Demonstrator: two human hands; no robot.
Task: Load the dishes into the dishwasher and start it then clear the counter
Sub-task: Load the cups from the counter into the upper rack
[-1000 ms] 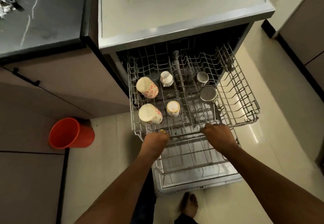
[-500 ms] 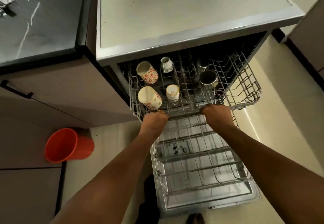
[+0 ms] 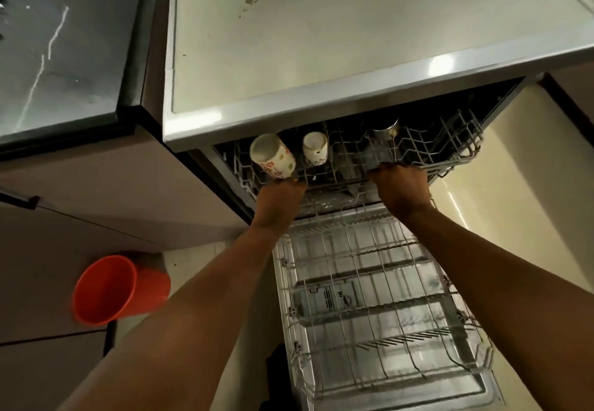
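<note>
Left hand [image 3: 279, 200], right hand [image 3: 400, 190]: both grip front rail of upper rack [image 3: 456, 142]. Floral mug [image 3: 273, 156], small mug [image 3: 315, 148] in rack just beyond left hand; steel cup [image 3: 385, 128] beyond right hand.

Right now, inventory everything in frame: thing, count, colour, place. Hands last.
grey wire upper rack: 1, grey, mostly inside the dishwasher
large cream floral mug: 1, cream with red flowers, upper rack, left
small cream floral mug: 1, same colours, beside the large one
shiny steel cup: 1, silver, upper rack, right of the mugs
grey wire lower rack: 1, grey, out over the open door
steel dishwasher top: 1, grey, above the racks
dark stone counter: 1, black, white streaks, upper left
orange plastic bucket: 1, orange, floor at left
left hand: 1, grips upper rack's front edge
right hand: 1, grips the same edge, further right
</note>
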